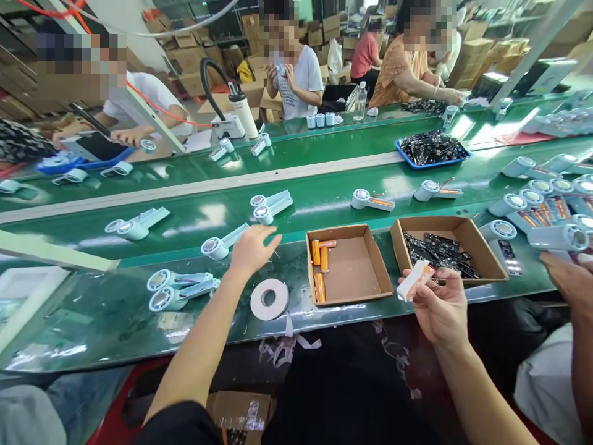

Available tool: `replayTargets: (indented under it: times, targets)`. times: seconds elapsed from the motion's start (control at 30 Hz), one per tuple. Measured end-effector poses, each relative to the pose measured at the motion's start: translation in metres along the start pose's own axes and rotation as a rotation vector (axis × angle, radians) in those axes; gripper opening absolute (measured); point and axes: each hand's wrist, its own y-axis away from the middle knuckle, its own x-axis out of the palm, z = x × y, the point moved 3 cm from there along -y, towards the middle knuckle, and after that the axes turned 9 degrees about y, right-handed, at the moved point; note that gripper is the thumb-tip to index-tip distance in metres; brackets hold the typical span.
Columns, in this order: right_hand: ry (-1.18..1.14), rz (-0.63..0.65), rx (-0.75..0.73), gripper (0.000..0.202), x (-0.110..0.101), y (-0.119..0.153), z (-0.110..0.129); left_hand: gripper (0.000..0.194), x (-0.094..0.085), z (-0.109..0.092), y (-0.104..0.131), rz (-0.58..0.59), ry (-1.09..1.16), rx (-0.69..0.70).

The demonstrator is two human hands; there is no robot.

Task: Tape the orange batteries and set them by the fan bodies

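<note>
My left hand (252, 250) is stretched over the bench edge with its fingers apart. It is beside a light-blue fan housing (215, 248), whose handle end is partly covered by the hand. Between finger and thumb, my right hand (442, 303) grips an orange cylindrical battery with a white strip (414, 283) along it. To the left of that hand, a shallow cardboard box (356, 262) holds several orange batteries (319, 287). A roll of white tape (256, 300) lies flat between my left forearm and this box.
Another cardboard box (493, 269) contains black circuit boards. Two fan housings (162, 300) rest at the left, and others are spread along the green conveyor (319, 201). Many more crowd the right, by a co-worker's hand (567, 278). A blue tray (428, 165) stands farther back.
</note>
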Motion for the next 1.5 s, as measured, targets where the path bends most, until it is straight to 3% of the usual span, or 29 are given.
replayTargets:
  times: [0.07,0.13,0.23,0.33,0.4,0.5,0.63,0.77,0.97,1.13,1.3,1.5]
  targets:
    - [0.009,-0.009,-0.003,0.046,-0.007,-0.002,0.004,0.040,0.012,0.003,-0.056,0.008,-0.215,-0.014]
    - [0.045,-0.035,-0.011,0.043,-0.019,-0.002,0.009,0.035,0.026,0.011,-0.092,0.093,-0.335,-0.019]
    - [0.176,-0.021,-0.040,0.041,-0.038,-0.007,0.021,0.030,0.044,0.013,-0.110,0.196,-0.331,0.017]
    - [0.346,0.044,-0.110,0.044,-0.034,-0.035,0.042,0.032,0.061,-0.004,-0.113,0.303,-0.336,0.126]
    - [0.408,0.097,-0.189,0.049,-0.009,-0.069,0.055,0.034,0.072,-0.020,-0.120,0.417,-0.381,0.164]
    - [0.431,0.259,-0.257,0.056,0.051,-0.126,0.056,0.035,0.080,-0.033,-0.140,0.539,-0.415,0.104]
    - [0.454,0.468,-0.258,0.051,0.123,-0.181,0.023,0.023,0.074,-0.021,-0.163,0.670,-0.389,0.044]
    - [0.495,0.617,-0.201,0.050,0.160,-0.206,-0.015,0.017,0.061,-0.004,-0.171,0.743,-0.312,0.085]
    - [0.582,0.693,-0.176,0.048,0.191,-0.218,-0.040,0.018,0.048,0.001,-0.170,0.682,-0.102,0.147]
    - [0.718,0.712,-0.218,0.037,0.212,-0.221,-0.058,0.022,0.044,0.003,-0.169,0.498,-0.095,0.031]
    - [0.847,0.774,-0.248,0.032,0.223,-0.218,-0.071,0.023,0.052,-0.003,-0.170,0.430,-0.085,-0.009]
    - [1.318,0.839,-0.388,0.033,0.230,-0.213,-0.068,0.021,0.061,-0.007,-0.169,0.390,-0.034,-0.023]
